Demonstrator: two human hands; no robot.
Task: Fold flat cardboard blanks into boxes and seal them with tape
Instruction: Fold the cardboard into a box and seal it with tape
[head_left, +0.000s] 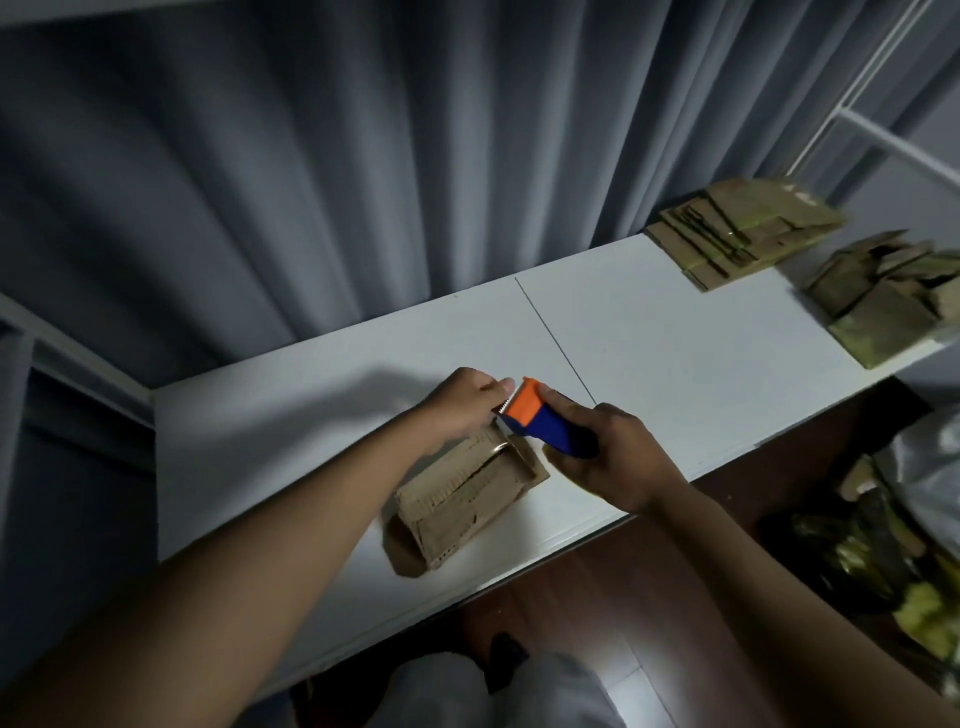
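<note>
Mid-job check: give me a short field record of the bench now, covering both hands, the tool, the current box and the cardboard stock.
left hand: at the serrated front of the tool, fingers curled; whether it pinches tape cannot be told
right hand: grips the blue and orange handheld tape dispenser
current box: small brown cardboard box on the white table, under both hands
stock: stack of flat cardboard blanks at the far right
also right: loose pile of cardboard pieces, state unclear
</note>
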